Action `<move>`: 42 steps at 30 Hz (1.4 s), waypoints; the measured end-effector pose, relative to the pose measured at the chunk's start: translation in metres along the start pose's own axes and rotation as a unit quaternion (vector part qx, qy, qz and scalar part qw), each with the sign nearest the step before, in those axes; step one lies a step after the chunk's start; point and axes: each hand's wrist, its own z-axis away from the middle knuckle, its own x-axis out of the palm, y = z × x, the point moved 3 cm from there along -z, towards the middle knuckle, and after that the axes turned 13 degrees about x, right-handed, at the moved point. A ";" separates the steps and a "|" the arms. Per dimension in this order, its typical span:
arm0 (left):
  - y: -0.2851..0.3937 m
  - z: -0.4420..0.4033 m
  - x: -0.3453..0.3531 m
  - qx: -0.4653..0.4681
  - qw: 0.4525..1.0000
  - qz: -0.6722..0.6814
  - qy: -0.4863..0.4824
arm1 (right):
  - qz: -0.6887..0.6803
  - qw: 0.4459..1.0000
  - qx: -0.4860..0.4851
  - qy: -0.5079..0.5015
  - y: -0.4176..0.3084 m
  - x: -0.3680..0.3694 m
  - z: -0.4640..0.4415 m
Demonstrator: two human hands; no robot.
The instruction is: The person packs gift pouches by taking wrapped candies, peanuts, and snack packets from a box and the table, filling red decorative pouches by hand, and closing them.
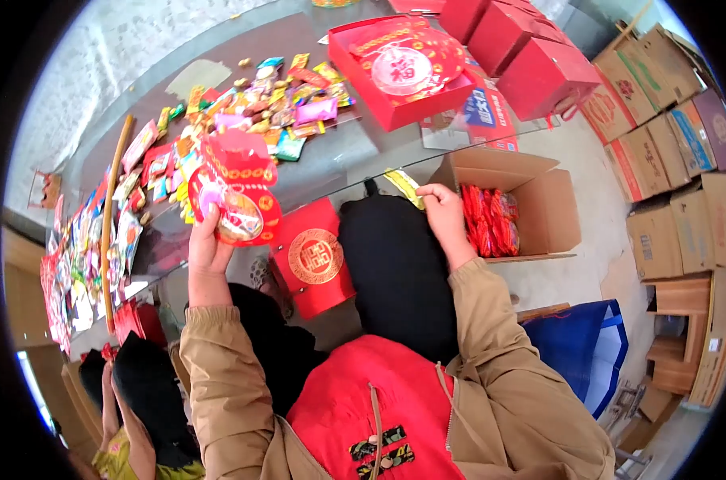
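Observation:
My left hand (209, 250) is closed on a red gift bag (236, 192) with gold coin prints and a round window, through which something wrapped shows. My right hand (445, 210) pinches the end of a narrow yellow packet (403, 187) above the table's front edge. Behind the gift bag, a heap of wrapped sweets and nuts (279, 104) lies on the glass table. A red box with a gold round emblem (313, 260) stands beside my knee (395, 272).
An open carton (543, 210) of red packets stands at the right. On the table are a red tray (391, 116) with more printed red bags, red boxes (543, 76) and a wooden stick (116, 216). Another person (143, 448) sits at the left. A blue bag (575, 348) lies right.

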 end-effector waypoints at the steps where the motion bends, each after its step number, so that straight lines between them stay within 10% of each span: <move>1: 0.006 0.004 0.002 0.015 1.000 0.018 -0.007 | 0.000 1.000 -0.018 0.001 -0.009 -0.001 0.003; 10: 0.058 0.043 -0.022 0.123 0.985 0.116 0.029 | 0.095 0.954 -0.209 -0.194 -0.118 0.034 0.072; 18: 0.082 0.045 -0.035 0.178 0.968 0.134 0.115 | 0.193 0.869 -0.202 -0.408 -0.074 0.197 0.126; 36: 0.106 0.046 -0.032 0.200 0.968 0.073 0.131 | 0.347 0.758 -0.175 -0.524 0.009 0.381 0.127; 39: 0.109 0.046 -0.037 0.207 0.965 0.074 0.141 | 0.183 0.861 -0.191 -0.434 0.016 0.388 0.132; 42: 0.110 0.047 -0.036 0.213 0.961 0.070 0.163 | 0.162 0.840 -0.243 -0.457 0.025 0.381 0.136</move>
